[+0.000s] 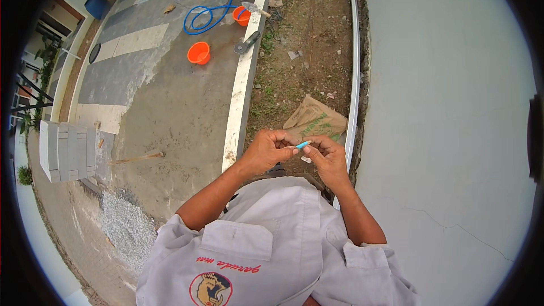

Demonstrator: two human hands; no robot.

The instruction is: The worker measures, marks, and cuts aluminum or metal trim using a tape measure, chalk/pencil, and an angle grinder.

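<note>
A small light-blue stick (302,145), pointed like a crayon or pencil stub, is held between my two hands in front of my chest. My left hand (265,152) has its thumb and fingertips closed at the stick's left end. On the other end, the thumb and forefinger of my right hand (331,161) pinch it. Most of its length shows between the fingertips. Just beyond my hands, a brown sack (318,118) with green print lies crumpled on the soil.
A low pale wall (237,99) runs along my left, bearing an angle grinder (247,43) and a trowel (255,9). Orange buckets (199,53) and a blue hose (205,21) lie beyond. Stacked light blocks (68,152) and gravel (126,229) are left. A grey wall (442,107) rises on my right.
</note>
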